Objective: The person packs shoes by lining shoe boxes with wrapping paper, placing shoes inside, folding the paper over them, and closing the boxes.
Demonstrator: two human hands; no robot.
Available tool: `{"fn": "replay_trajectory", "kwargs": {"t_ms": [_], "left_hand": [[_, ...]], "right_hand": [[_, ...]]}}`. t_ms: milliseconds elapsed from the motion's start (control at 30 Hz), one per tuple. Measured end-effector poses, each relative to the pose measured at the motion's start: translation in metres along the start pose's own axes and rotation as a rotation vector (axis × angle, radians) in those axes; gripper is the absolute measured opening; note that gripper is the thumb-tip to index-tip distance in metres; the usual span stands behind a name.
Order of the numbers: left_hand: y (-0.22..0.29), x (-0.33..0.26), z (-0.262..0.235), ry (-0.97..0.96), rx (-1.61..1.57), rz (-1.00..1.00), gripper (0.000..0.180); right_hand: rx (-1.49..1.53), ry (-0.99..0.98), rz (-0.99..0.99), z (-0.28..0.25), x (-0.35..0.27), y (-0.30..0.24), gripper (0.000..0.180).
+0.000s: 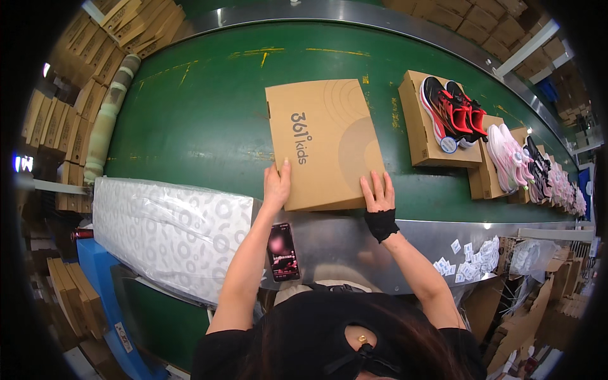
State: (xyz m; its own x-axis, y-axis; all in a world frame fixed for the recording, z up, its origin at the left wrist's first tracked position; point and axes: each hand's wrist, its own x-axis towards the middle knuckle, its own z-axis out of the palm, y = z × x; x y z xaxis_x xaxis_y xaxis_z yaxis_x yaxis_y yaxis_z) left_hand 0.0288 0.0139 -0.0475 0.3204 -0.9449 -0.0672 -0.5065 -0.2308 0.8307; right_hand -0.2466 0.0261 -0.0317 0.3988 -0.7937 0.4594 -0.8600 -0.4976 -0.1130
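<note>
A closed brown cardboard shoebox with printed lettering and curved line patterns is in front of me, over the green belt, its near edge towards me. My left hand grips its near left corner, the thumb laid on the lid and the other fingers along the side. At the near right corner my right hand, with a black band round the wrist, holds the box with its fingers spread over the lid's edge. Whatever is inside the box is hidden.
Right of the box, black and red sneakers and white and pink sneakers stand on boxes in a row. Wrapped patterned paper lies left, beside a phone on the metal ledge. Small white packets are scattered at right.
</note>
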Motion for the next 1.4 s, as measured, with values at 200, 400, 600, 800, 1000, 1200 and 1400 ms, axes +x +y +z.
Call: {"fn": "replay_trajectory", "kwargs": {"t_ms": [200, 400, 600, 800, 1000, 1200, 1400], "left_hand": [[0.014, 0.035, -0.024, -0.301, -0.804, -0.409, 0.066], [0.089, 0.022, -0.062, -0.469, -1.165, -0.453, 0.054], [0.119, -0.034, -0.092, -0.400, -1.247, -0.428, 0.050], [0.080, -0.101, -0.149, 0.085, -1.137, -0.132, 0.042], [0.053, -0.241, -0.207, 0.379, -1.302, 0.052, 0.047], [0.002, -0.352, -0.223, 1.228, -1.559, -0.187, 0.083], [0.005, -0.347, -0.192, 1.117, -1.429, -0.492, 0.093]], "right_hand": [[0.120, -0.109, 0.002, -0.038, 0.047, 0.005, 0.053], [0.181, 0.012, -0.165, -0.109, 0.121, 0.018, 0.052], [0.317, 0.145, -0.241, -0.154, 0.116, 0.004, 0.064], [0.502, 0.201, -0.275, -0.137, 0.095, -0.007, 0.058], [0.160, -0.023, -0.137, -0.097, 0.056, 0.098, 0.055], [-0.306, -0.072, 0.164, -0.101, 0.105, 0.201, 0.060], [-0.080, -0.492, 0.222, -0.114, 0.147, 0.244, 0.064]]}}
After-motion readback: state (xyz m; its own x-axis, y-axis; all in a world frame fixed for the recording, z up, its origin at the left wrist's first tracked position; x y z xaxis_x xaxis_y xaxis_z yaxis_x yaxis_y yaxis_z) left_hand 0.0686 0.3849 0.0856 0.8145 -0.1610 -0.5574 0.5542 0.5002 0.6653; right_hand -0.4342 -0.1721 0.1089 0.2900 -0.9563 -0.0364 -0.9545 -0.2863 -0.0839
